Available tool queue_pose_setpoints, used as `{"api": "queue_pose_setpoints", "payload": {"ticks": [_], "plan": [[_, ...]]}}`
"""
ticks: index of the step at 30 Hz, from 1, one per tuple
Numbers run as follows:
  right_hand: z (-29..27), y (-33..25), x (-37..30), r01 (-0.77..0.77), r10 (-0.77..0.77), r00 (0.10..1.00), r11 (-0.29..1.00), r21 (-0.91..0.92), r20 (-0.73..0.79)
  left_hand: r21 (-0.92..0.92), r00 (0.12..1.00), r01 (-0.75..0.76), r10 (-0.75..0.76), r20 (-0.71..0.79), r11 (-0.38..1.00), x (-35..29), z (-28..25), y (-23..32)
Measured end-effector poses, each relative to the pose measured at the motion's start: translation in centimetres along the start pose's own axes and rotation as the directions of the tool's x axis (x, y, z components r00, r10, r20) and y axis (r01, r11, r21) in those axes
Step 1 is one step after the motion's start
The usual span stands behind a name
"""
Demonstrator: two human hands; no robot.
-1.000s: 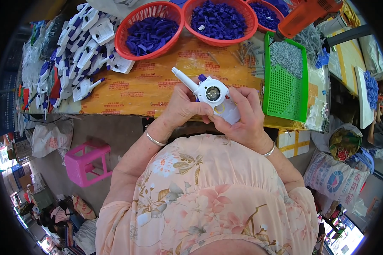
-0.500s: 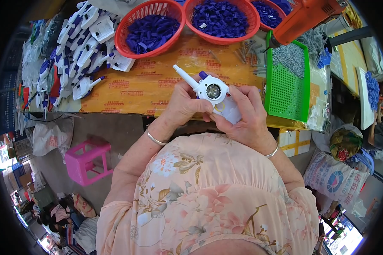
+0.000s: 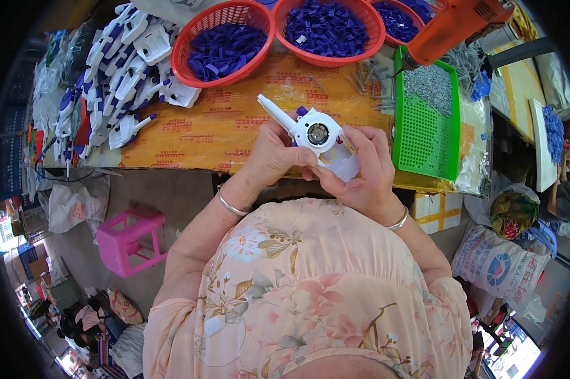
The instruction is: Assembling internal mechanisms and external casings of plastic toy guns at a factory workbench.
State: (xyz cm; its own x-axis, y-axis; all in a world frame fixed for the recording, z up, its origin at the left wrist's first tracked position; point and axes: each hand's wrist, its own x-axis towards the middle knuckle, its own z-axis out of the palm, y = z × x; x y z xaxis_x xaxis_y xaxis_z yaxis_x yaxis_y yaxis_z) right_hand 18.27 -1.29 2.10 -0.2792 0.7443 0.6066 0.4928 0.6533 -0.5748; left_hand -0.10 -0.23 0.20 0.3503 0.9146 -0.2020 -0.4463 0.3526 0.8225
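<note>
A white plastic gun-shaped toy point(image 3: 309, 126) is held in front of my chest, over the near edge of the bench. It has a long white nozzle pointing to the far left, a purple part beside it, and a round metal-looking centre. My left hand point(image 3: 278, 156) is closed on its left side, thumb across the lower part. On the other side my right hand point(image 3: 366, 165) pinches the lower right part, near the open white handle, where a small red spot shows. The fingertips beneath the toy are hidden.
Red baskets of purple parts point(image 3: 228, 50) stand at the back. Left of them lies a pile of white and purple toys point(image 3: 126, 69). A green tray of screws point(image 3: 427, 126) sits right, with an orange power screwdriver point(image 3: 455, 28) above it. A pink stool point(image 3: 130, 243) stands on the floor.
The toy has tilted very slightly in my hands. My right fingers have shifted a little along its right side, and the right wrist has moved slightly left. Both hands keep their hold.
</note>
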Motion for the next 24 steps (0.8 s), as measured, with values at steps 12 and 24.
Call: {"api": "queue_pose_setpoints", "payload": {"ticks": [12,24], "plan": [[0.24,-0.18,-0.17,0.009,-0.01,0.999,0.999,-0.031,-0.033,0.015,0.999,-0.033,0.033,0.007,0.999,-0.07,-0.31,-0.28],[-0.27,-0.12,0.09,0.015,-0.012,0.997,0.999,-0.037,0.071,0.047,1.0,-0.01,0.01,-0.004,0.999,-0.14,-0.18,-0.1]]}}
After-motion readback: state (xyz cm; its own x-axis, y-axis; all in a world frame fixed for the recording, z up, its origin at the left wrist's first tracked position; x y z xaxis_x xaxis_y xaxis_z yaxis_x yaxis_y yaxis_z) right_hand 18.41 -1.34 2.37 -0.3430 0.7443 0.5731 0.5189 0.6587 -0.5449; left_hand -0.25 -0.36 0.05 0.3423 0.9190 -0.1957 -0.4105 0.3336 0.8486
